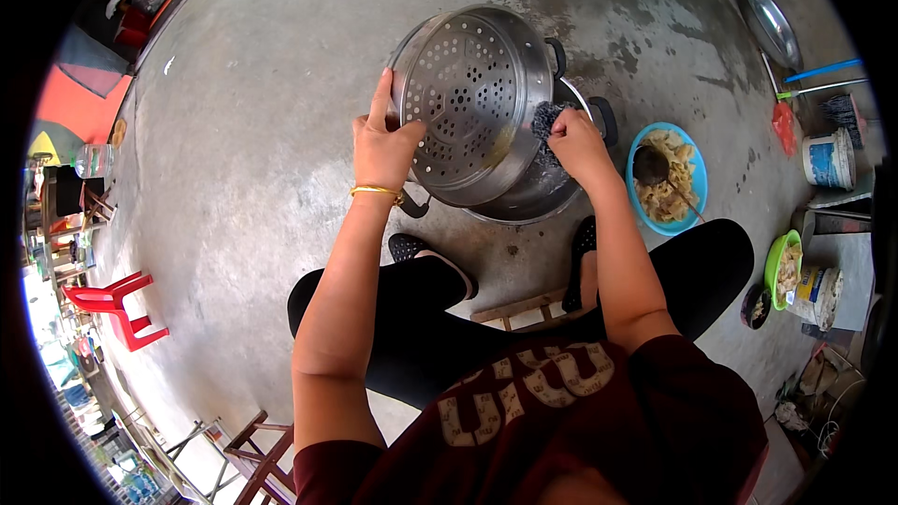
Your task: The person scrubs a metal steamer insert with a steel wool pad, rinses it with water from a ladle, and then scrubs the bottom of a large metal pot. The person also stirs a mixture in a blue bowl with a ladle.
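Note:
A perforated metal steamer pot (459, 102) is tilted over a larger metal pot (523, 210) on the concrete floor. My left hand (384, 140) grips the steamer's left rim, thumb inside and a finger stretched along the outer wall. In my right hand (579, 147) is a dark, curly scouring pad (547, 123), at the steamer's right rim. A yellowish smear marks the steamer's inner lower right side. One black handle (556, 58) shows on the upper right, another (414, 207) at the lower left. The lower pot is partly hidden beneath the steamer.
Right of the pots stands a blue basin (701, 172) of pale food scraps with a dark ladle (651, 165). A red plastic chair (119, 305) is at left. Paint buckets (828, 160) and a green bowl (775, 263) line the right side. Wet patches darken the floor ahead.

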Tool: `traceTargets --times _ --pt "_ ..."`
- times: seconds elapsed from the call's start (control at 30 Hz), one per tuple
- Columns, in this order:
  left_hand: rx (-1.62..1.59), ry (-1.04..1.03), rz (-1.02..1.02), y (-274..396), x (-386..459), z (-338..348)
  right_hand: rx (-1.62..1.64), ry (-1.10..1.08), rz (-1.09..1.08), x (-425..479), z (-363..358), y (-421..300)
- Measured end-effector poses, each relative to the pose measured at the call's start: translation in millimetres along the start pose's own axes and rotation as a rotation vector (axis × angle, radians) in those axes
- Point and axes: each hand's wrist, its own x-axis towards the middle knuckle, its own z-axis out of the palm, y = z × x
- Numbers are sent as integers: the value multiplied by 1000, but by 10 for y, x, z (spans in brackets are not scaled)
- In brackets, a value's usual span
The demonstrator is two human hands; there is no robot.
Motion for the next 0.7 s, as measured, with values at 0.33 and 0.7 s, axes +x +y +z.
traceTargets --times 0.33,0.7 --pt "-367 -130 -304 -190 -53 194 126 -68 -826 181 1080 -818" --pt "-282 -95 -169 -284 -21 271 -38 -65 -835 406 998 -962"
